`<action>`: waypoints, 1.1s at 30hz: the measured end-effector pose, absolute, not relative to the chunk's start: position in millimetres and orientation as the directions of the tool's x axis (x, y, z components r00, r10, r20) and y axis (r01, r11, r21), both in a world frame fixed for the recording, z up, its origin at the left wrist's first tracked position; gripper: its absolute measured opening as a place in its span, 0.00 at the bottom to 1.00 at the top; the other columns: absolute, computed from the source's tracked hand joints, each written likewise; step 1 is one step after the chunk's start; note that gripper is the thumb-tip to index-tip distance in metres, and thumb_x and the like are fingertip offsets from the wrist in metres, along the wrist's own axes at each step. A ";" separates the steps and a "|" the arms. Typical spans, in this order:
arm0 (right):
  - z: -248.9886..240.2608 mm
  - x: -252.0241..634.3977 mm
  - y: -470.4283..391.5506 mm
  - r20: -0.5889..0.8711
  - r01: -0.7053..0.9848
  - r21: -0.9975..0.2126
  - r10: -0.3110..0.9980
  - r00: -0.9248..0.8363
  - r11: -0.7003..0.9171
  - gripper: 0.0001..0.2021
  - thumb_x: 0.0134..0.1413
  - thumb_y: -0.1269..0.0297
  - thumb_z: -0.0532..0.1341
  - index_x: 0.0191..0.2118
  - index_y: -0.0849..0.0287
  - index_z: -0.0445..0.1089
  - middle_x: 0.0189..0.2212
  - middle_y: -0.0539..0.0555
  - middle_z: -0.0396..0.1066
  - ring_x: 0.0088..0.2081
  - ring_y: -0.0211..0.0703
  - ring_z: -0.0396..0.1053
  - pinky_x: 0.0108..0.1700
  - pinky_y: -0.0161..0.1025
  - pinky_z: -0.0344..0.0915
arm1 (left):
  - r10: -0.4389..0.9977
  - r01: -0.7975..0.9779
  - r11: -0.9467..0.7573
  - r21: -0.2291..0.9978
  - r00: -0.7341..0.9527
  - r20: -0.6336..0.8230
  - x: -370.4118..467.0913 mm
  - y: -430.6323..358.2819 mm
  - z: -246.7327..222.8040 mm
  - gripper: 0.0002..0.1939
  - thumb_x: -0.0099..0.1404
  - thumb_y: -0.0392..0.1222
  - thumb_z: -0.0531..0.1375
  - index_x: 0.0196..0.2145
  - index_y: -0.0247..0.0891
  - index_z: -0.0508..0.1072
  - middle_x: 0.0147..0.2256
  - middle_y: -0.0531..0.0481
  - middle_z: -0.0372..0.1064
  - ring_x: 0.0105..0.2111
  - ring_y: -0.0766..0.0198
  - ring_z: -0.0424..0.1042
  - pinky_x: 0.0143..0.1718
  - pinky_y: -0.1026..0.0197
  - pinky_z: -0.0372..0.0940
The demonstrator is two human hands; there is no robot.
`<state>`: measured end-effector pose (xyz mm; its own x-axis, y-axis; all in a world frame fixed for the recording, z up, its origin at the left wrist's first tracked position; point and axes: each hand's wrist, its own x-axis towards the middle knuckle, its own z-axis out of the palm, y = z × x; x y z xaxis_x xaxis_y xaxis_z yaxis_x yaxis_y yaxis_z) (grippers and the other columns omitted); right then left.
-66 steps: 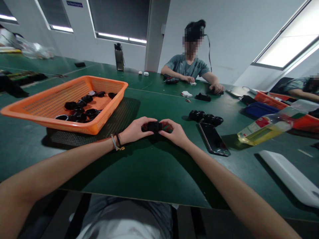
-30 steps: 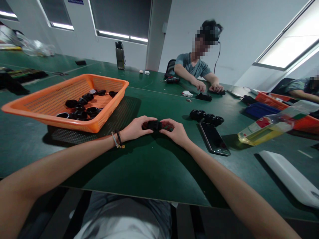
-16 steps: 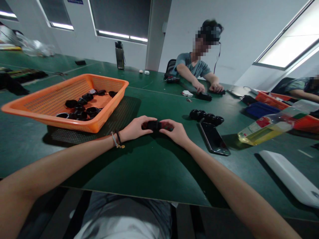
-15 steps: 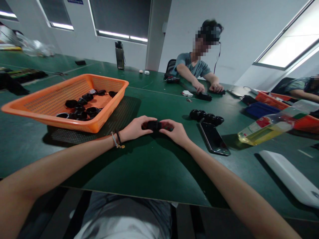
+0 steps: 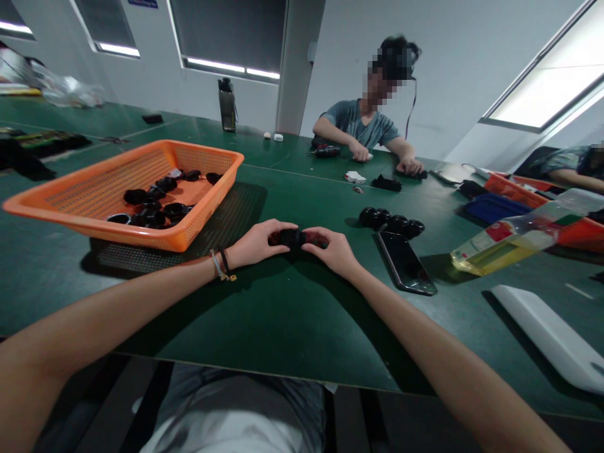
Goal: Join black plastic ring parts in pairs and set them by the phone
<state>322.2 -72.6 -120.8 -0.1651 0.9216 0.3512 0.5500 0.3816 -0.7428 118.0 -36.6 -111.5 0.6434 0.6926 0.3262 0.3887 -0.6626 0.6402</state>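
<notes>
Between my two hands is a small black round part (image 5: pixel 289 238), dark and partly covered by my fingers, so its exact kind does not show. My left hand (image 5: pixel 257 244) grips its left end between thumb and fingers. On the other end, my right hand (image 5: pixel 333 250) has its thumb and fingers closed. Both hands are low over the green table (image 5: pixel 283 314). To the left, an orange basket (image 5: pixel 210 217) holds several similar black parts (image 5: pixel 153 211). More black round parts (image 5: pixel 391 221) stand in a row to the right of my right hand.
A phone (image 5: pixel 406 263) lies right of my right forearm, with a bottle of yellow liquid (image 5: pixel 507 242) on its side and a white oblong case (image 5: pixel 547 336) beyond. Across the table a co-worker (image 5: pixel 365 126) sits near a power drill (image 5: pixel 326 151). A dark bottle (image 5: pixel 227 106) stands behind.
My hands and the black part stay nearly where they were. The co-worker across the table has drawn one hand back from a black piece, toward the drill.
</notes>
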 end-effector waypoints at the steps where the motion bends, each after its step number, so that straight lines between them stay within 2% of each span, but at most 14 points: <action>1: -121.0 322.3 -72.4 0.351 0.548 -0.744 0.922 -0.166 0.382 0.12 0.44 0.66 0.63 0.38 0.58 0.72 0.30 0.52 0.76 0.32 0.41 0.72 0.36 0.40 0.68 | 0.693 0.389 -0.663 0.640 0.643 0.327 117.8 -36.5 -111.7 0.23 0.55 0.39 0.62 0.50 0.38 0.66 0.42 0.47 0.68 0.39 0.62 0.68 0.40 0.60 0.65; 10: -119.5 322.7 -73.9 0.347 0.559 -0.734 0.921 -0.180 0.386 0.14 0.42 0.66 0.64 0.39 0.59 0.72 0.30 0.52 0.75 0.32 0.42 0.72 0.37 0.41 0.68 | 0.696 0.404 -0.662 0.632 0.644 0.318 118.7 -37.4 -110.9 0.23 0.55 0.39 0.62 0.50 0.38 0.67 0.42 0.47 0.68 0.39 0.61 0.68 0.40 0.60 0.64; 17: -118.8 323.1 -73.9 0.398 0.589 -0.688 0.899 -0.183 0.424 0.13 0.41 0.68 0.64 0.39 0.57 0.73 0.33 0.52 0.75 0.35 0.42 0.71 0.36 0.40 0.68 | 0.692 0.393 -0.664 0.636 0.645 0.324 118.0 -36.3 -112.3 0.23 0.56 0.39 0.61 0.50 0.37 0.66 0.42 0.47 0.68 0.39 0.62 0.68 0.41 0.60 0.64; 33: -119.5 321.5 -73.9 0.368 0.528 -0.752 0.916 -0.158 0.393 0.13 0.41 0.68 0.64 0.38 0.58 0.71 0.31 0.51 0.75 0.33 0.41 0.72 0.38 0.40 0.68 | 0.698 0.412 -0.660 0.628 0.645 0.311 118.0 -37.3 -110.7 0.23 0.56 0.40 0.61 0.50 0.38 0.66 0.42 0.47 0.68 0.38 0.62 0.68 0.40 0.60 0.64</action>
<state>321.5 -73.9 -119.5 -0.1584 0.9164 0.3677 0.5283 0.3932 -0.7525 118.0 -37.3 -110.7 0.6449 0.6983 0.3106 0.4119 -0.6599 0.6284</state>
